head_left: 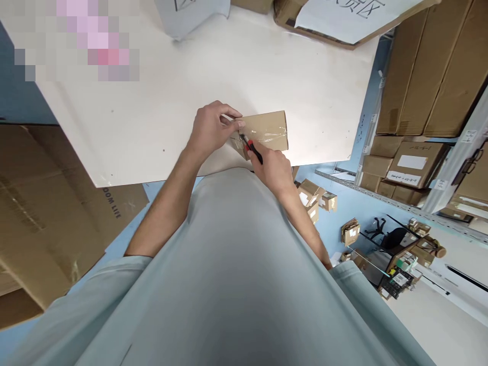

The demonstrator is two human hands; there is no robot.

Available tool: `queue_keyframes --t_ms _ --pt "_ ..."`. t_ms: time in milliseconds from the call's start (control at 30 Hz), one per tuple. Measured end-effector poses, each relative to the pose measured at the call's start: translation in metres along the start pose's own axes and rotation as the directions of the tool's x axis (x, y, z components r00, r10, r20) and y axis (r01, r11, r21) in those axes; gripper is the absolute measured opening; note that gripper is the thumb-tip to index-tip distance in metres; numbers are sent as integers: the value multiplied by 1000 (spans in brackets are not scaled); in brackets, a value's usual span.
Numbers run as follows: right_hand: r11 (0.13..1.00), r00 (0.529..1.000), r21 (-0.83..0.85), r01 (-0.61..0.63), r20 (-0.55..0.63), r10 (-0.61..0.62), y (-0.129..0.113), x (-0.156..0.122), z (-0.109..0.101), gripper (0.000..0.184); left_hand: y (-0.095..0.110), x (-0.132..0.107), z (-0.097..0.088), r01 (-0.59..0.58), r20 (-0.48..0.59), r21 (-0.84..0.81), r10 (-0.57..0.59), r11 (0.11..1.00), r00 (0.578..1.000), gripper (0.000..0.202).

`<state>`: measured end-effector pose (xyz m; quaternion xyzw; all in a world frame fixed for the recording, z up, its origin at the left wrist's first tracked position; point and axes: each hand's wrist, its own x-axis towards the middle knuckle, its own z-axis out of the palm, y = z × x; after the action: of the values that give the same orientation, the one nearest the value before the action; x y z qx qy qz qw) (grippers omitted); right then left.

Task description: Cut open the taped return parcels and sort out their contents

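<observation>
A small cardboard box (pixel 266 125) with clear tape along it lies near the front edge of the white table. At its left end, my left hand (pixel 213 124) is closed on the box's edge, thumb and fingers pinched together. My right hand (pixel 275 170) grips a red and black utility knife (pixel 252 147), whose tip points up and left. That tip rests at or close to the taped left end of the box, just below my left thumb. Whether the blade is in the cardboard I cannot tell.
White table (pixel 141 112) spreads around the box. At its far side stand a box with a white paper sign (pixel 343 20) and another paper sign (pixel 190 18). A large carton (pixel 46 203) stands at left. Shelves with cartons (pixel 406 157) are on the right.
</observation>
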<state>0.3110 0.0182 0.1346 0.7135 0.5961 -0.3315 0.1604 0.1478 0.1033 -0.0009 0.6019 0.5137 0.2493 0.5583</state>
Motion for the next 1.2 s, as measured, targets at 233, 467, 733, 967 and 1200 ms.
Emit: queue_keyframes --t_ms 233,467,733,967,1200 --pt "999 997 -47 -11 75 15 2 -10 -1 52 -1 -9 4 -3 -29 -16 3 1000 1000 16" --pt "998 992 -44 -35 117 40 12 -24 5 51 -4 -11 8 -13 -94 30 15 999 995 16" --pt "999 997 27 38 59 -39 26 -20 18 59 -2 -9 5 4 -71 51 -1 999 997 19" --pt "992 988 6 127 86 -127 40 2 14 57 1 -13 9 51 -117 92 -40 994 992 22" --pt "920 915 2 392 99 -391 72 21 10 55 4 -21 13 80 -138 154 -59 985 989 28"
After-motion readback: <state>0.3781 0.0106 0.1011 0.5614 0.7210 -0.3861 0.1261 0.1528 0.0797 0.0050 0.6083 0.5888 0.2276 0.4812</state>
